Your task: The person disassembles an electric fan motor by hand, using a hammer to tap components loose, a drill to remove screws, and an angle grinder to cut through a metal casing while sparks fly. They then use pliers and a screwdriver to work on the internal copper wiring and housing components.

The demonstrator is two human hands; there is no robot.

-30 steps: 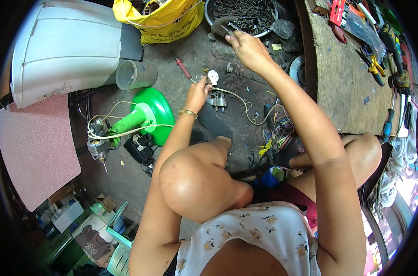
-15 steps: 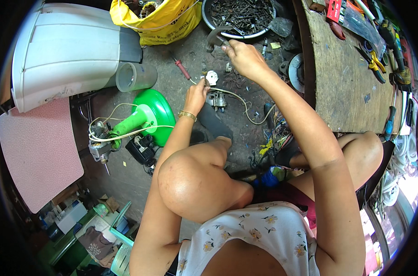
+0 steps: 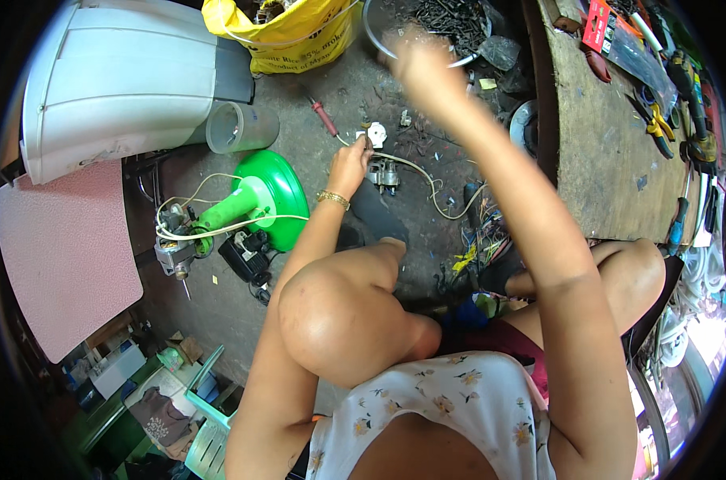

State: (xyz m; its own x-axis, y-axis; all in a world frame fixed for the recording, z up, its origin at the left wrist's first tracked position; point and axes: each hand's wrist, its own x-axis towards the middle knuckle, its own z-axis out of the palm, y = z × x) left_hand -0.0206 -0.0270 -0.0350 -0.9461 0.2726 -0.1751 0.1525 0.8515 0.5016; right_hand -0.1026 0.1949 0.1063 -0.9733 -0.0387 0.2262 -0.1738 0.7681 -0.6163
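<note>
One left hand [image 3: 349, 170] and one right hand [image 3: 423, 70] show, with one gold bracelet [image 3: 333, 198], one green pedestal base [image 3: 287, 192], one yellow bag [image 3: 303, 46], one clear plastic tub [image 3: 255, 132], one red-handled soldering iron [image 3: 325, 119], one blue-handled screwdriver [image 3: 679, 221], one green plastic chair [image 3: 209, 446] and at least two metal motors [image 3: 384, 174].

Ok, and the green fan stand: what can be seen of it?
The green fan stand looks tipped over, left of the left hand. Its round base, apparently glossy plastic, rests on edge; a paler green neck runs from it to an exposed metal motor with a thin shaft. A pale cord loops across the neck. No hand touches it.
</note>
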